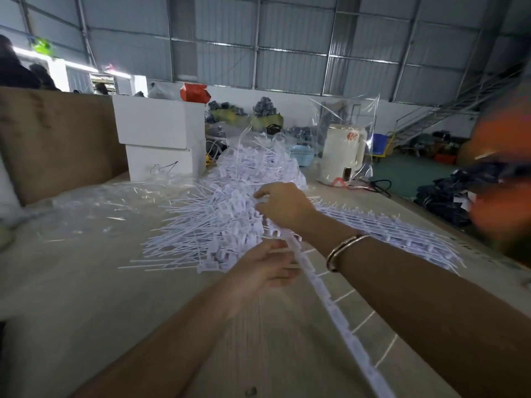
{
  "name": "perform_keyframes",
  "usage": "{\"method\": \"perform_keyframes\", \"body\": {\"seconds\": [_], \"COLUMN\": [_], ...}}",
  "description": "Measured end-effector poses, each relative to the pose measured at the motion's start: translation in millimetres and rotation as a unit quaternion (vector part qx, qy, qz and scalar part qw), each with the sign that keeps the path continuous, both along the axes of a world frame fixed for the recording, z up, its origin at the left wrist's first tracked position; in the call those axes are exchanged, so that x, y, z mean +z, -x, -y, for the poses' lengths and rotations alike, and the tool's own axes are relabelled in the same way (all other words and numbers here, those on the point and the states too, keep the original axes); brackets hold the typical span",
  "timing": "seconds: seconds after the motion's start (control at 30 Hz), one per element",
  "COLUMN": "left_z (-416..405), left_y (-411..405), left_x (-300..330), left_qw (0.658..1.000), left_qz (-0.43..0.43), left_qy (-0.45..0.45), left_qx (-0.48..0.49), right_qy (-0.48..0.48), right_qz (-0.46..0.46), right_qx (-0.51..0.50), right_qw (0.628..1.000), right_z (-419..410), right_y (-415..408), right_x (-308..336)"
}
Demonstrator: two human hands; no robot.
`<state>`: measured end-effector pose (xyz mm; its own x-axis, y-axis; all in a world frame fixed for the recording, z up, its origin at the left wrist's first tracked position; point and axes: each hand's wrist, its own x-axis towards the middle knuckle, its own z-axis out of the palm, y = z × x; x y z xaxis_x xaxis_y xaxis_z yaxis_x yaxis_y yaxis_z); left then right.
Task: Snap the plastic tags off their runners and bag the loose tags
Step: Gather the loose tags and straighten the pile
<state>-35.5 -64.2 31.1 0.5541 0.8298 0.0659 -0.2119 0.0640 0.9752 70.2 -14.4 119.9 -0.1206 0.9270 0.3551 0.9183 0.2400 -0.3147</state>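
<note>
Heap of tags (230, 202) sits mid-table (71, 282); stacked boxes (161, 139) behind it at 11 o'clock, kettle (342, 156) at 1 o'clock. Runner (330, 303) trails from heap toward 5 o'clock, between both hands. Plastic sheeting (94, 202) lies at 9 o'clock of heap.

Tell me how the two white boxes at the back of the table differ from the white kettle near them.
The white boxes are square-edged and stacked one on the other; the white kettle is rounded and stands alone. The boxes sit left of the pile of tags, the kettle to its right. The lower box bears a dark scribble; the kettle has an orange mark, and a clear plastic bag rises around it. Both are white and rest on the table.
</note>
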Motion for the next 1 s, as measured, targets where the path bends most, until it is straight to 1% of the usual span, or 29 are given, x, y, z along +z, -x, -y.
{"method": "perform_keyframes", "body": {"seconds": [0.13, 0.17, 0.2, 0.27, 0.33, 0.43, 0.47, 0.5, 0.57, 0.6, 0.63, 0.67, 0.73, 0.77, 0.83, 0.9, 0.97, 1.0], "left_z": [-4.9, -6.6, -8.4, -12.9, -15.9, -19.2, -19.3, -18.4, -15.9, -15.8, -16.3, -18.8, -22.7, -23.9, -25.3, -24.7, -25.5, -25.3], "left_y": [-3.2, -3.4, -3.3, -2.2, -0.4, 1.0, 1.1, 2.4, 5.5, 9.3, 14.3, 22.3, 40.5, 49.2, 64.2, 72.0, 72.8, 71.7], "left_x": [6.7, 10.3, 12.9, 18.7, 25.8, 31.8, 31.7, 31.4, 29.1, 27.8, 26.9, 25.7, 23.8, 22.8, 20.8, 19.2, 15.6, 14.0], "left_qw": [0.998, 0.998, 0.997, 0.994, 0.988, 0.968, 0.961, 0.961, 0.971, 0.974, 0.97, 0.957, 0.916, 0.907, 0.9, 0.89, 0.896, 0.901], "left_qz": [-0.035, -0.043, -0.053, -0.079, -0.121, -0.203, -0.219, -0.218, -0.181, -0.173, -0.191, -0.238, -0.345, -0.366, -0.377, -0.387, -0.366, -0.354], "left_qy": [-0.003, -0.004, -0.008, -0.021, -0.053, -0.125, -0.143, -0.15, -0.141, -0.14, -0.148, -0.167, -0.203, -0.208, -0.217, -0.24, -0.247, -0.246], "left_qx": [0.043, 0.049, 0.057, 0.074, 0.081, 0.084, 0.085, 0.082, 0.06, 0.045, 0.03, 0.014, -0.023, -0.032, -0.011, 0.026, 0.046, 0.051], "right_qy": [0.008, -0.011, -0.059, -0.194, -0.285, -0.323, -0.328, -0.32, -0.283, -0.255, -0.218, -0.175, -0.109, -0.094, -0.084, -0.088, -0.111, -0.126], "right_qz": [-0.04, -0.017, 0.043, 0.168, 0.221, 0.311, 0.334, 0.346, 0.345, 0.333, 0.318, 0.306, 0.286, 0.277, 0.263, 0.265, 0.239, 0.212], "right_qx": [-0.044, -0.058, -0.069, -0.052, 0.002, 0.092, 0.118, 0.13, 0.111, 0.092, 0.066, 0.032, -0.042, -0.076, -0.128, -0.157, -0.15, -0.123], "right_qw": [0.998, 0.998, 0.995, 0.965, 0.932, 0.889, 0.876, 0.872, 0.888, 0.903, 0.92, 0.935, 0.951, 0.953, 0.952, 0.947, 0.953, 0.961], "right_z": [-5.5, -1.4, 4.6, 19.3, 33.1, 41.4, 41.7, 41.7, 40.4, 38.3, 35.4, 32.4, 27.8, 26.4, 26.8, 27.1, 29.1, 32.1], "right_y": [-4.5, -7.7, -10.9, -17.7, -23.4, -34.9, -39.6, -44.0, -51.6, -56.0, -61.7, -69.0, -86.5, -95.2, -106.9, -107.5, -96.3, -86.6], "right_x": [-2.9, -4.9, -7.5, -15.0, -22.4, -30.6, -31.6, -32.4, -33.4, -33.5, -33.7, -34.6, -38.9, -41.6, -48.0, -52.9, -55.1, -56.3]}}
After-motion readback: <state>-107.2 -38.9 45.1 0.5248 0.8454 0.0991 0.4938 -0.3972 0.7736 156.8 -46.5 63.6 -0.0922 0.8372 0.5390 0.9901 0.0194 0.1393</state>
